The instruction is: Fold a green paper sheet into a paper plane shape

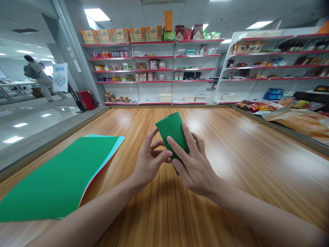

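A folded piece of green paper (171, 128) is held up and tilted above the middle of the wooden table (149, 219). My left hand (151, 157) pinches its left edge, with the thumb near the lower left side and the index finger at the upper left corner. Across its front and right edge lie the spread fingers of my right hand (194, 161), gripping it. How the paper is folded inside is hidden. To the left rests a stack of coloured paper sheets (64, 175), green on top, with light blue and red edges showing beneath.
Packaged snacks (303, 120) lie along the table's right edge. Behind the table stand shelves (154, 42) stocked with boxes, bottles and jars. At the far left a person (41, 73) with a backpack is near a sign (60, 77) and a red box (85, 100).
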The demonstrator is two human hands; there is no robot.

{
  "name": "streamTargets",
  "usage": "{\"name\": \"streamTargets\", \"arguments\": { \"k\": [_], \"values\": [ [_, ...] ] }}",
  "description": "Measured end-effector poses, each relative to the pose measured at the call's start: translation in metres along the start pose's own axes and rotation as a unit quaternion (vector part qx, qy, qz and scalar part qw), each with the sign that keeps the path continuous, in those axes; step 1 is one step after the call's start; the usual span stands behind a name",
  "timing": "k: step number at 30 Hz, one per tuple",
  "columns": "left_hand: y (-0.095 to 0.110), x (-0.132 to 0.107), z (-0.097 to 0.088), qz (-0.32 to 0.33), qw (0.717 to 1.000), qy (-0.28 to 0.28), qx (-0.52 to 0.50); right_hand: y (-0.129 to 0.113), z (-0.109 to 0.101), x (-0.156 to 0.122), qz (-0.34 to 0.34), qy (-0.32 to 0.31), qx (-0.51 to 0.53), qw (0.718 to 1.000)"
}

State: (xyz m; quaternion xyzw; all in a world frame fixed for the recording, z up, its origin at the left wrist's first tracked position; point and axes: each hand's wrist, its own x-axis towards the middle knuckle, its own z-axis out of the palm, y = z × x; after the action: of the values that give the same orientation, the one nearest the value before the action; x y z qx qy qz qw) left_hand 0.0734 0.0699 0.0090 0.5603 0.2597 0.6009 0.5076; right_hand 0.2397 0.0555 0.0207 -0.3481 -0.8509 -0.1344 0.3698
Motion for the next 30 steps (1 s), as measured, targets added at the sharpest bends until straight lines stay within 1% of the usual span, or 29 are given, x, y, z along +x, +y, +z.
{"name": "streamTargets", "arguments": {
  "k": [12, 30],
  "values": [
    [0.001, -0.0007, 0.0009, 0.009, 1.0, -0.009, -0.002, 0.0005, 0.0002, -0.0007, -0.002, -0.001, 0.001, 1.0],
    [0.0042, -0.0001, 0.0048, -0.008, 1.0, -0.016, -0.005, 0.0034, -0.0018, 0.0005, 0.008, 0.011, 0.007, 1.0]
  ]
}}
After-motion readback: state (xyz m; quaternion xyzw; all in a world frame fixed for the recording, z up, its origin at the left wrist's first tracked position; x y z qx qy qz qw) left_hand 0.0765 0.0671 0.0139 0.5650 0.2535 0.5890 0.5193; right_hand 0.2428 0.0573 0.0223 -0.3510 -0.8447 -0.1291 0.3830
